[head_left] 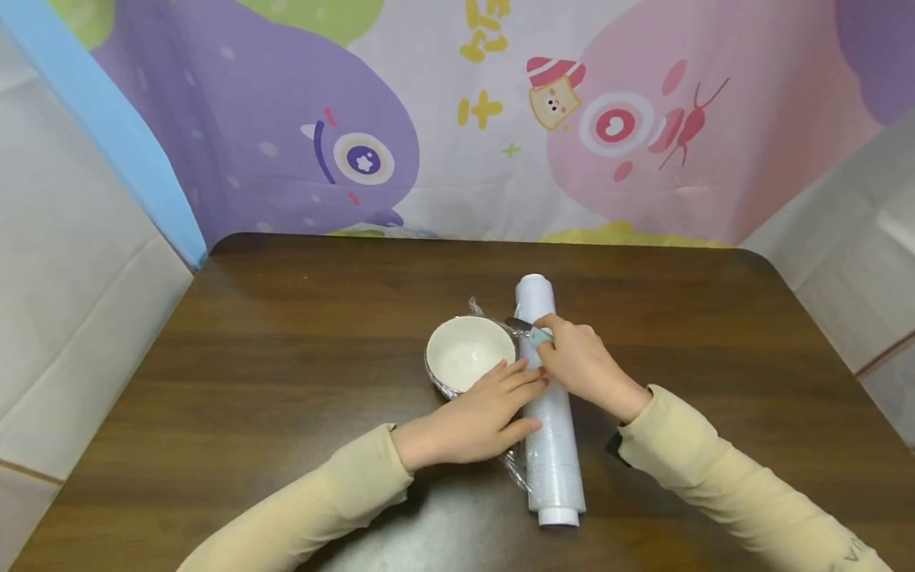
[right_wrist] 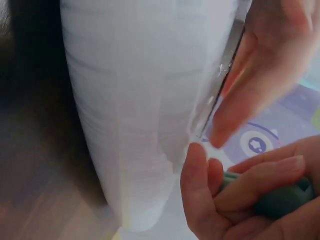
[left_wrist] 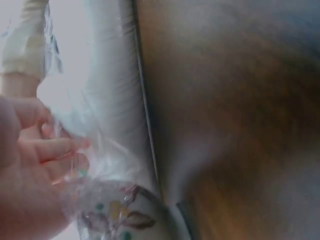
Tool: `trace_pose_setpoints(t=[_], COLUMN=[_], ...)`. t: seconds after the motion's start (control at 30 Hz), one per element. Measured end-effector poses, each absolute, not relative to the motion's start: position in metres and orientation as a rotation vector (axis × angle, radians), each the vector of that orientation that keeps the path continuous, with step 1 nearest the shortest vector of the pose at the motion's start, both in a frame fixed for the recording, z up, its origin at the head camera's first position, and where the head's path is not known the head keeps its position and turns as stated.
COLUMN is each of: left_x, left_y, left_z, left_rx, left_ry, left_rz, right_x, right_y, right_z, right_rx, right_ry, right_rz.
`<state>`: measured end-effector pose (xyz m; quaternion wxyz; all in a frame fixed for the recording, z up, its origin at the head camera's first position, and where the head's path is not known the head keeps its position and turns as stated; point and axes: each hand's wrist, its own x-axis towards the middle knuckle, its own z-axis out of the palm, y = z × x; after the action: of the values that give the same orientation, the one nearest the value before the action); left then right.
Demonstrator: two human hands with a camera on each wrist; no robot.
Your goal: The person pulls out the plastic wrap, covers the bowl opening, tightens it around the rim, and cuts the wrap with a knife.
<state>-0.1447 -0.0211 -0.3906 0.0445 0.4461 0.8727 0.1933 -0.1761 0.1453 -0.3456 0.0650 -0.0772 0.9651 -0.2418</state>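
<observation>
A white bowl (head_left: 461, 353) stands upright on the table, with clear cling film round its outside; the left wrist view shows a flower pattern on its wall (left_wrist: 120, 217). Close along its right side lies a long roll of cling film (head_left: 554, 457), with a loose strip of film (head_left: 516, 470) between them. My left hand (head_left: 475, 421) reaches across the bowl's near rim, its fingers stretched out onto film at the roll. My right hand (head_left: 582, 357), over the roll, grips a small knife (head_left: 541, 337) by its green handle, the dark blade pointing toward the bowl.
Both things rest on a dark brown wooden table (head_left: 286, 381). Behind its far edge hangs a printed cloth (head_left: 457, 159) with cartoon figures. White panels (head_left: 64, 262) stand at the sides. A twisted end of film (head_left: 475, 306) sticks up behind the bowl.
</observation>
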Motion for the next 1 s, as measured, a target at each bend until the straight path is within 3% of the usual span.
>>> trace_pose_setpoints(t=[0.17,0.37,0.53,1.0], left_x=[-0.161,-0.183,-0.183,-0.184], left_y=[-0.031,-0.035,-0.035,-0.036], left_z=[-0.374,-0.374,-0.382,-0.388], left_rx=[1.196,0.92,0.833,0.712], left_ry=[2.796,2.946,2.948,3.007], left_rz=[0.84,0.474,0.27,0.247], right_x=[-0.173,-0.172,-0.169,-0.168], right_y=[0.147,0.138,0.135,0.131], right_z=[-0.343,-0.353,-0.36,-0.359], right_rx=[-0.223,-0.347,-0.424,-0.443], right_ry=[3.003,3.122,3.19,3.165], right_rz=[-0.793,-0.796,-0.706,-0.634])
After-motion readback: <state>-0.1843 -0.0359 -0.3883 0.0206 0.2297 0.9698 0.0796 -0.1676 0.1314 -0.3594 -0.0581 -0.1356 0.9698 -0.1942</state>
